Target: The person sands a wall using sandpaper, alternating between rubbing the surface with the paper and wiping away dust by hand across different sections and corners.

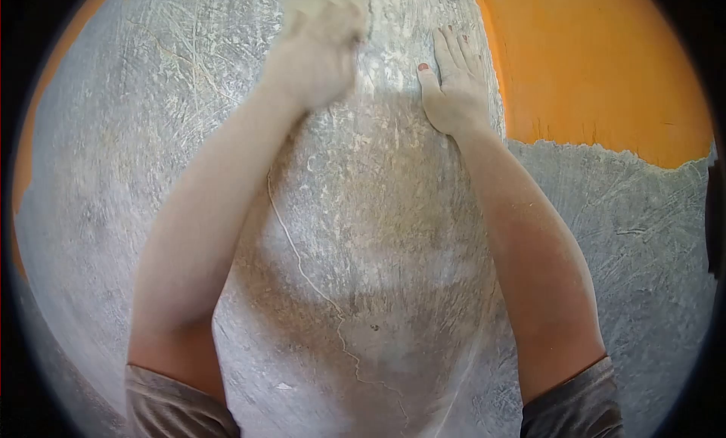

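Note:
Both arms reach up against a rough grey wall (378, 196). At the upper middle, my left hand (318, 56) is closed around a pale, flat piece (321, 1) and presses it to the wall; motion blurs the hand and the piece, so I cannot tell what the piece is. To its right, my right hand (456, 82) lies flat on the wall near the edge of the orange paint, fingers pointing up and thumb apart, holding nothing. Pale dust covers both hands and forearms.
Orange paint (597, 67) with a ragged lower edge covers the upper right of the wall. A thin crack (302, 271) runs down the middle. Another orange strip (45, 90) borders the left. Something dark (714, 211) stands at the far right edge.

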A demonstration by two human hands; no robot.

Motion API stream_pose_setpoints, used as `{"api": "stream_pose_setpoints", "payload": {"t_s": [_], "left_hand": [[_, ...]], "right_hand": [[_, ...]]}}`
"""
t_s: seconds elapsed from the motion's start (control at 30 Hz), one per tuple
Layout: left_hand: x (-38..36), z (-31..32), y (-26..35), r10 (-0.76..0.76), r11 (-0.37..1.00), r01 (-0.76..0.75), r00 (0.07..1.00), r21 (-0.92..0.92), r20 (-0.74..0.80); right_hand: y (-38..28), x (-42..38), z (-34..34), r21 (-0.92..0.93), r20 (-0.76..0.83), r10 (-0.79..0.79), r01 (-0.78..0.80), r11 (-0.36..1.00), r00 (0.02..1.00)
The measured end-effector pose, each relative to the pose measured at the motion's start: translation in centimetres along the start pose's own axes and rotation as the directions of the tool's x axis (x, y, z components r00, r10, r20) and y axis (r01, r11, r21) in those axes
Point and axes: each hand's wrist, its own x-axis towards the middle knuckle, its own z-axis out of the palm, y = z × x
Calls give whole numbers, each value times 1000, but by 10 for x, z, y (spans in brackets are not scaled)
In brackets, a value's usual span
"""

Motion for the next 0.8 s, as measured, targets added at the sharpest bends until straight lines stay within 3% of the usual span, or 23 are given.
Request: {"api": "stream_pose_setpoints", "payload": {"t_s": [0.03,0.07,0.17,0.27,0.33,0.37,0.4,0.43,0.47,0.5,0.53,0.63,0.67,0.77,0.8], "left_hand": [[11,7,-9,-142,989,144,986,23,-90],[12,26,-15,-157,986,166,946,9,-283],[-11,2,12,191,929,-182,982,321,2],[-10,22,-13,415,910,-412,905,43,-95],[7,-4,-18,26,999,-27,999,-28,-28],[14,-12,-23,-177,983,178,984,-48,19],[16,18,-29,-206,978,201,924,-51,-322],[7,-6,-9,-99,993,105,989,51,-111],[0,-29,18,-2,992,-13,994,128,114],[-4,-47,34,80,973,-147,939,179,334],[-19,19,14,425,903,-404,888,144,-176],[-1,-7,-1,310,951,-310,951,-8,-14],[11,-25,-4,65,997,-64,997,-30,41],[20,-2,5,-175,978,180,983,106,-55],[10,-29,25,-12,988,-12,988,155,153]], "right_hand": [[1,-1,1,15,-16,-10,10,1000,1000],[3,-1,1,24,-1,-1,1,1000,1000],[2,-1,-1,59,19,37,-38,998,999],[2,-3,-1,92,0,81,-81,993,997],[1,-3,0,102,-11,84,-82,991,996],[0,-4,0,112,-3,95,-94,989,995],[-1,-4,-1,123,3,104,-103,987,995],[-1,-4,-2,134,8,113,-113,984,994],[-1,-5,-1,134,14,106,-107,985,994],[1,-5,0,134,14,101,-102,986,995],[2,-3,0,134,10,97,-97,986,995],[0,-3,-1,117,-2,102,-101,988,995],[-1,-3,-2,117,8,108,-109,987,994],[-3,-3,-6,122,23,119,-121,985,993],[-2,-4,-5,124,26,121,-123,985,992]]}}
